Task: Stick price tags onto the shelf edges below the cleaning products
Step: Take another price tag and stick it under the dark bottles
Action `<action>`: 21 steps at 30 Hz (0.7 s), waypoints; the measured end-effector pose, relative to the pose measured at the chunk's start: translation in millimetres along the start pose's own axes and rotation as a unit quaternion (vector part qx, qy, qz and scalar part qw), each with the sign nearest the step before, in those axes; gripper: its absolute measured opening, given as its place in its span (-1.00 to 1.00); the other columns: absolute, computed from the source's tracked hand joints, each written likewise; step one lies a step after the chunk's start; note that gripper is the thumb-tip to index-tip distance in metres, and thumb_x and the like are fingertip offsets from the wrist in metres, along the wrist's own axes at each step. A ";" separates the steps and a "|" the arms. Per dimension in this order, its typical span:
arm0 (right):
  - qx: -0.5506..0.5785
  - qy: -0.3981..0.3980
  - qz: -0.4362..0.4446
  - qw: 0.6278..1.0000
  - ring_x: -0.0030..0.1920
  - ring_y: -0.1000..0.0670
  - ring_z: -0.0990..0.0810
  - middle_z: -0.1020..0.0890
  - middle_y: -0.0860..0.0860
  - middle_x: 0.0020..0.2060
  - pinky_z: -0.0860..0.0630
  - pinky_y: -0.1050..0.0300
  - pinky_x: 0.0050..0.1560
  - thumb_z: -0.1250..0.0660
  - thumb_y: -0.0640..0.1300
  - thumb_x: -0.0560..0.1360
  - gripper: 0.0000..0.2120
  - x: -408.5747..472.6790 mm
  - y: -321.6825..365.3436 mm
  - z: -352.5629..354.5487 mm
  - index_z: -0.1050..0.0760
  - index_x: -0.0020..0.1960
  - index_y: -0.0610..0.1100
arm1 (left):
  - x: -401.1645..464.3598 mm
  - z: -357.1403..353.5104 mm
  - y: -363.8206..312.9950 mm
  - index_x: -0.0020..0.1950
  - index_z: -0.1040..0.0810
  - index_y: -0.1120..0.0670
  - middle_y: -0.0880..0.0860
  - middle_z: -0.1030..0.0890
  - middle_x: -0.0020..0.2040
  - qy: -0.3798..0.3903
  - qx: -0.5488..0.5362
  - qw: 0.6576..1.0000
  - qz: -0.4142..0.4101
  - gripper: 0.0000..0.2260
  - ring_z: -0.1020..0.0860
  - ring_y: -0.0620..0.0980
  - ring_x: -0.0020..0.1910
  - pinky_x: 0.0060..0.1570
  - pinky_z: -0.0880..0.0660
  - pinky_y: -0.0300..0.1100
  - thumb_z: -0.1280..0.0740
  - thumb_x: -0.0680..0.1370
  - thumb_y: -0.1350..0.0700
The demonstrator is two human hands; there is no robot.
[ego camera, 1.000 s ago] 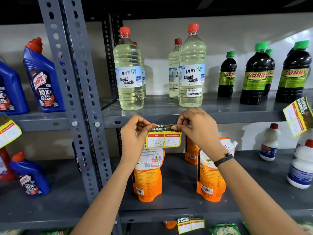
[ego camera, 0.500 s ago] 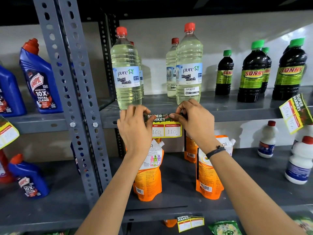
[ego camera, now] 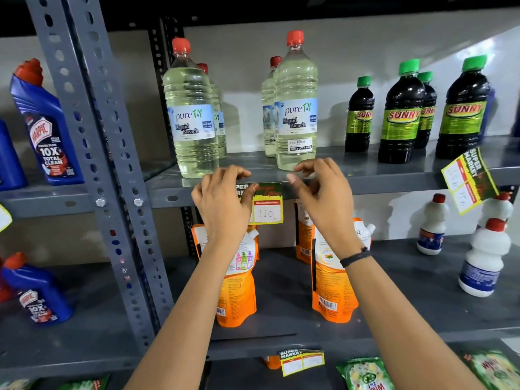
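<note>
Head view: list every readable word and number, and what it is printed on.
"pure TY Liquid Bleach": clear red-capped bottles.
"SUNNY": dark green-capped bottles.
"HARPIC 10X TOTAL CLEAN": blue red-capped bottle.
"110": yellow price tag on the shelf edge.
"SUPER MARKET": tilted yellow tag at right and lower yellow tag.
Orange pouches: print too small to read.

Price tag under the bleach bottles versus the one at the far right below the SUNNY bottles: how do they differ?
The price tag under the bleach bottles hangs straight on the shelf edge, between the left hand and right hand; the far-right price tag sits tilted, with no hand near it. The first reads 110; the far-right tag's handwriting is too faint to read. Both are yellow-bordered supermarket tags.
</note>
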State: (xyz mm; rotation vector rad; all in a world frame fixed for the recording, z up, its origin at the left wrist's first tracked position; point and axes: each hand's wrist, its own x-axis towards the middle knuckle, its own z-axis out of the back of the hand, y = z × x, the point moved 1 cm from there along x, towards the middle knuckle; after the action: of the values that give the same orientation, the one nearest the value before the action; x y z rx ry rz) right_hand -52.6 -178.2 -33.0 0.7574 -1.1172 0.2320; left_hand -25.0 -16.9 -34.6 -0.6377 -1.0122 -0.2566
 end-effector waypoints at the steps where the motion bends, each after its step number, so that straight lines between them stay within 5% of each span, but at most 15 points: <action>1: 0.015 -0.020 -0.012 1.000 -0.32 0.16 -0.48 -0.53 0.06 -0.10 -0.45 0.21 -0.27 -0.35 -0.02 0.48 -0.88 -1.4 -4.8 9.2 -0.51 -0.03 -0.03 | -2.5 -1.0 -5.3 0.06 -0.52 -0.01 0.01 -0.61 0.05 -0.007 0.006 1.000 0.006 -0.83 -0.46 0.09 0.11 0.10 -0.25 0.01 -0.36 0.48 0.04; 9: 0.129 -0.232 -0.135 0.955 -0.21 0.25 -0.47 -0.53 0.12 -0.16 -0.41 0.40 -0.24 -0.28 -0.16 0.53 -0.92 -10.6 -68.3 99.7 -0.50 0.01 -0.09 | -27.2 -46.3 -118.4 0.00 -0.52 0.04 0.03 -0.63 -0.04 -0.014 -0.052 0.992 -0.113 -0.89 -0.51 0.12 0.05 0.01 -0.34 0.03 -0.26 0.52 0.07; 14: 0.085 -0.372 -0.241 0.892 0.02 -0.13 -0.49 -0.52 -0.10 -0.01 -0.47 -0.01 0.04 -0.28 -0.25 0.50 -0.81 -13.8 -128.8 161.1 -0.48 0.10 -0.22 | -27.2 -99.7 -213.3 0.05 -0.52 0.07 0.07 -0.62 -0.01 0.069 -0.101 0.980 -0.156 -0.85 -0.51 0.13 0.03 -0.02 -0.41 0.03 -0.26 0.53 0.05; 18: 0.210 -0.316 -0.364 0.851 0.10 -0.15 -0.46 -0.47 -0.24 0.14 -0.42 -0.12 0.26 -0.30 -0.23 0.51 -0.72 -11.8 -177.0 189.7 -0.36 0.19 -0.25 | -13.7 -143.1 -273.5 0.19 -0.47 0.12 0.16 -0.61 0.08 0.122 -0.082 0.976 -0.160 -0.71 -0.49 0.20 0.08 -0.01 -0.47 0.09 -0.22 0.56 -0.02; 21: 0.339 -0.199 -0.431 0.812 -0.04 -0.13 -0.53 -0.53 -0.17 0.01 -0.53 -0.01 -0.02 -0.29 -0.11 0.53 -0.80 -8.0 -197.3 198.6 -0.37 0.10 -0.15 | -6.3 -165.4 -294.7 0.12 -0.51 0.11 0.16 -0.63 0.03 0.153 -0.064 0.977 -0.137 -0.70 -0.51 0.18 0.08 -0.11 -0.50 0.01 -0.20 0.57 -0.08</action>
State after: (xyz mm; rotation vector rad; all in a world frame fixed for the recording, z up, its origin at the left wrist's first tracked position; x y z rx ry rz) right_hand -96.1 -450.8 -80.9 1.9501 -0.9537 -0.3501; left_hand -53.4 -350.8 9.7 -0.5536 -0.7869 -0.6471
